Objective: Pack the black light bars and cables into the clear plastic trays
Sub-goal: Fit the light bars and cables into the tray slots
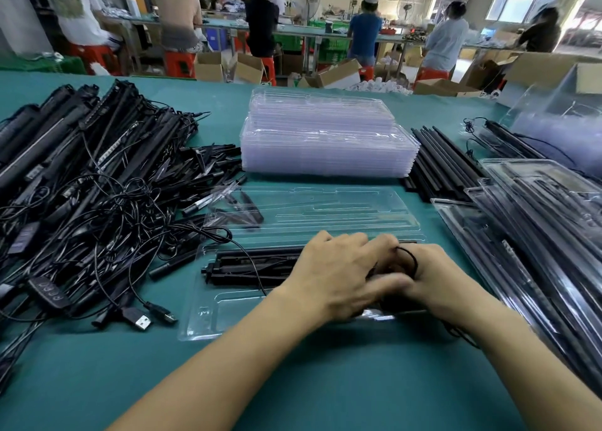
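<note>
**Open clear plastic clamshell tray** (208, 313), lying unfolded on the teal table cover (325, 381) directly in front of the person. Its near half holds long black light bars (254, 266), seated lengthwise in the moulded recess. Its far half lies flat and shows mainly empty channels.

**Hands.** Both are over the right part of the tray's near half.
- The right hand (436, 277) has its fingers curled, and a loop of thin black cable (411, 257) stands up from them.
- The left hand (332, 274) lies palm down across the bars with its fingers reaching to those of the right. Whether it pinches the cable or only presses cannot be told.

**Progress in this tray.** The bars appear to be placed and the cable is apparently being coiled for its pocket. Seating the cable and folding the tray closed are yet to come.

**Surroundings of the tray.**
- Left: a large heap of unpacked black bars and tangled cables (81, 186), with a USB plug (143, 321) nearest the tray.
- Beyond: a tall stack of empty clear trays (325, 144).
- Right: overlapping filled clear trays (537, 235).
- Beyond and to the right: loose black strips (446, 160) lying beside the stack.

**Overall.** Several units are done, but judging by the heap and the stack, most of the work is still ahead.
</note>
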